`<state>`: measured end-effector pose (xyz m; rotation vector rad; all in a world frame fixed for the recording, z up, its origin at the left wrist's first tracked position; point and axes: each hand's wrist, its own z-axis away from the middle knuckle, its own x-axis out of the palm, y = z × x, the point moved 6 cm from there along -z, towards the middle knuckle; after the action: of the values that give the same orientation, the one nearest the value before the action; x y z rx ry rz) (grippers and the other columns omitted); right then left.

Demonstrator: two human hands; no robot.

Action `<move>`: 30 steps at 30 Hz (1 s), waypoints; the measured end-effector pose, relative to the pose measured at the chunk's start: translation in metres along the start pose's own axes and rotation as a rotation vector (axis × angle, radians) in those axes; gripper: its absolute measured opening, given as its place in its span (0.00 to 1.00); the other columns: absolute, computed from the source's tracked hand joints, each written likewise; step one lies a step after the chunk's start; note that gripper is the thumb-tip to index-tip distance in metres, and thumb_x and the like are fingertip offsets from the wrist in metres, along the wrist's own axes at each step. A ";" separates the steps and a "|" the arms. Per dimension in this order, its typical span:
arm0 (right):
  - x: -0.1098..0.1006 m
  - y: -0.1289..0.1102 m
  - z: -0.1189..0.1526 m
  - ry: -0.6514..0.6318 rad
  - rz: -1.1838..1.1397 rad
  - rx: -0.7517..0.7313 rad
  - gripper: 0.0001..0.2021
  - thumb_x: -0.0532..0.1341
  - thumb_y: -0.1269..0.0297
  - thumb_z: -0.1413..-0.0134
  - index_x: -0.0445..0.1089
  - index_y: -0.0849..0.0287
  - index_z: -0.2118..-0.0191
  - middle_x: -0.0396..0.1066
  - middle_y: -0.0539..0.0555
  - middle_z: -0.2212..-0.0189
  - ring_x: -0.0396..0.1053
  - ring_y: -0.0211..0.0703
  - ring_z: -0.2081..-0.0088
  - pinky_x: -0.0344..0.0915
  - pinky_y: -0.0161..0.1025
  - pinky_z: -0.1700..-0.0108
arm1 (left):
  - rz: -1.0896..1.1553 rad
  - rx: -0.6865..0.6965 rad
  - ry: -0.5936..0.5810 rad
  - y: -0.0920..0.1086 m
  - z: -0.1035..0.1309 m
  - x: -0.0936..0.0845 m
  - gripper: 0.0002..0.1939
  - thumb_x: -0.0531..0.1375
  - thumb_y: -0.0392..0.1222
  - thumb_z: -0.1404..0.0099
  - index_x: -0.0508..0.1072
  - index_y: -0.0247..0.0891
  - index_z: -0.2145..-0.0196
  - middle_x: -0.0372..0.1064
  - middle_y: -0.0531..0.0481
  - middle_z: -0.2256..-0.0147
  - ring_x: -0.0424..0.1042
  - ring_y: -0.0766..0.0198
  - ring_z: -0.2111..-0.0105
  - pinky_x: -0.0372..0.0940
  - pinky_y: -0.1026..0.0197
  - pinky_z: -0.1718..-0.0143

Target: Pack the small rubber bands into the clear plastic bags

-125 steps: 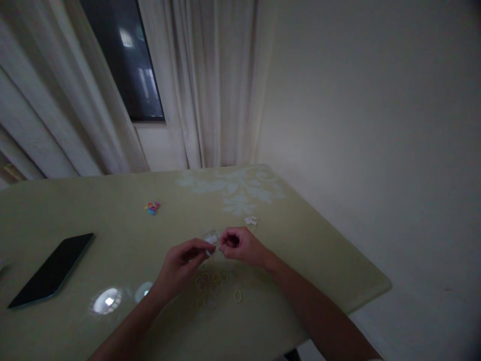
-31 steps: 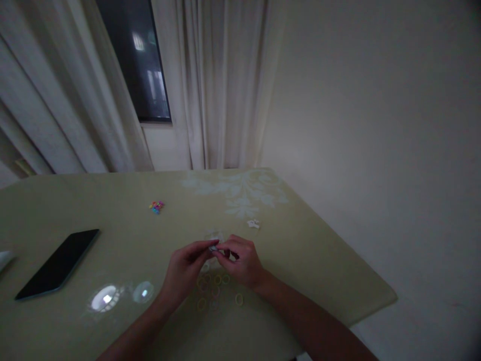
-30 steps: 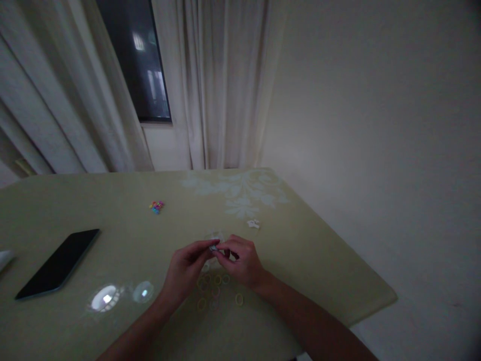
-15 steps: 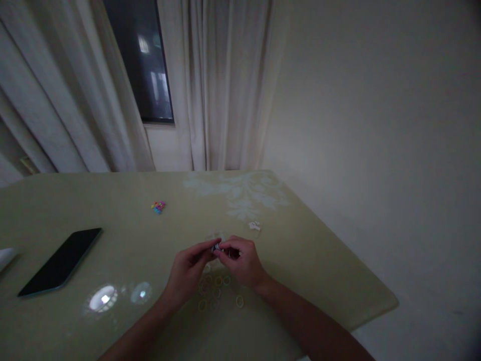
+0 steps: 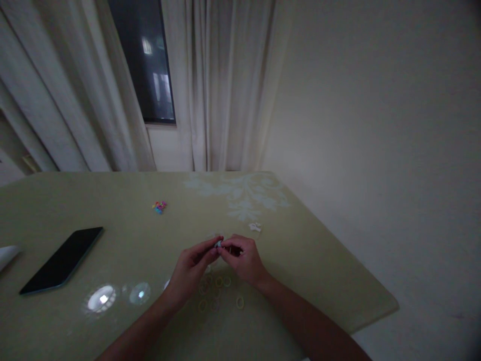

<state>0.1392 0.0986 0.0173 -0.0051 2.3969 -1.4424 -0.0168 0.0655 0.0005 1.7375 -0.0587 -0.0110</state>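
Near the middle of the table, my left hand [image 5: 195, 263] pinches a small pale bluish piece [image 5: 218, 244] between thumb and fingertips. My right hand [image 5: 242, 255] meets it from the right, its thumb and index finger closed on the same piece. Fingers hide most of the piece, so its shape is hard to make out. Several thin rings [image 5: 219, 282], pale and yellowish, lie on the table just below the hands. One ring [image 5: 240, 302] sits apart at their right. Behind my right hand is a small white item [image 5: 255, 227].
A black tablet [image 5: 63, 260] lies on the green table [image 5: 128, 220] at the left, with a white object [image 5: 7, 254] at the far left edge. A small heap of colourful pieces [image 5: 159, 206] is farther back. Curtains [image 5: 225, 90] and a wall stand behind.
The small piece has tilted slightly between my fingertips and shows more of its pale side. Both hands stay almost in place; the view has shifted slightly.
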 end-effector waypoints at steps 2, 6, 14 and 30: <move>0.000 -0.001 0.000 -0.023 -0.015 -0.021 0.07 0.70 0.61 0.44 0.83 0.58 0.65 0.71 0.52 0.75 0.62 0.37 0.74 0.60 0.36 0.71 | 0.070 -0.030 0.013 -0.005 -0.001 -0.001 0.24 0.70 0.56 0.38 0.82 0.42 0.49 0.80 0.42 0.47 0.80 0.47 0.47 0.75 0.46 0.45; 0.001 -0.001 0.000 -0.045 -0.040 -0.031 0.09 0.70 0.57 0.43 0.84 0.57 0.63 0.71 0.52 0.74 0.62 0.37 0.74 0.61 0.37 0.70 | 0.143 -0.077 0.030 -0.011 -0.001 -0.004 0.25 0.72 0.56 0.40 0.83 0.41 0.49 0.82 0.43 0.49 0.82 0.48 0.51 0.76 0.46 0.46; -0.002 0.002 -0.001 -0.005 -0.070 0.013 0.12 0.71 0.52 0.43 0.84 0.55 0.65 0.72 0.53 0.73 0.64 0.38 0.73 0.61 0.37 0.70 | 0.081 0.018 -0.024 0.000 0.000 -0.002 0.25 0.68 0.60 0.36 0.82 0.42 0.48 0.78 0.43 0.44 0.78 0.46 0.44 0.74 0.43 0.42; 0.003 -0.005 0.001 -0.087 -0.207 0.032 0.13 0.73 0.51 0.46 0.84 0.56 0.66 0.71 0.51 0.73 0.62 0.37 0.73 0.58 0.36 0.70 | 0.063 0.078 0.031 0.007 -0.002 -0.011 0.15 0.73 0.49 0.40 0.85 0.44 0.56 0.85 0.47 0.57 0.84 0.55 0.59 0.80 0.56 0.54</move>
<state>0.1356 0.0947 0.0206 -0.3110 2.3585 -1.5358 -0.0282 0.0666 0.0070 1.8129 -0.0916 0.0649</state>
